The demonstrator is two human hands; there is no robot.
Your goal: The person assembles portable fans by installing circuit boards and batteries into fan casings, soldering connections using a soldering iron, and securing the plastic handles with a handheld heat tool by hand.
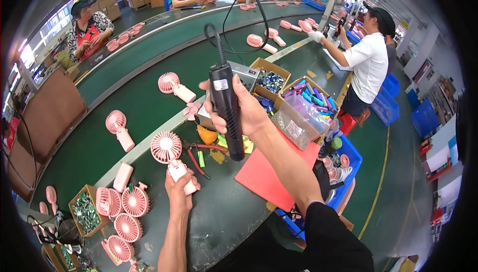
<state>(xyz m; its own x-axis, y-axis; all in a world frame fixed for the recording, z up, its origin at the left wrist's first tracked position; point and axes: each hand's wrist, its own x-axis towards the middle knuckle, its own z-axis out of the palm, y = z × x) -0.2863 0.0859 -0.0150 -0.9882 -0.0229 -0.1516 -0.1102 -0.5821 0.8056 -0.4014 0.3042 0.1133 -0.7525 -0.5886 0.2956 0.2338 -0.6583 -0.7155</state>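
My left hand [180, 188] is wrapped around the handle of a pink handheld fan [166, 147], its round grille pointing away from me above the table. In my right hand [244, 105] I grip a black electric screwdriver [227, 112], with its cable rising from the top end. The screwdriver is held up to the right of the fan, apart from it. Red-handled pliers [198, 162] lie on the table just right of the fan, close to an orange piece [206, 134] and a pink fan blade [191, 111]. The screwdriver's lower end hangs over small yellow-green pieces.
Several pink fans [128, 227] and a box of green circuit boards [85, 211] sit at the left. Boxes of small parts [270, 81] and coloured cylindrical cells [313, 95] stand right, beside a red sheet [279, 172]. A green conveyor [144, 107] carries fans; co-workers sit along it.
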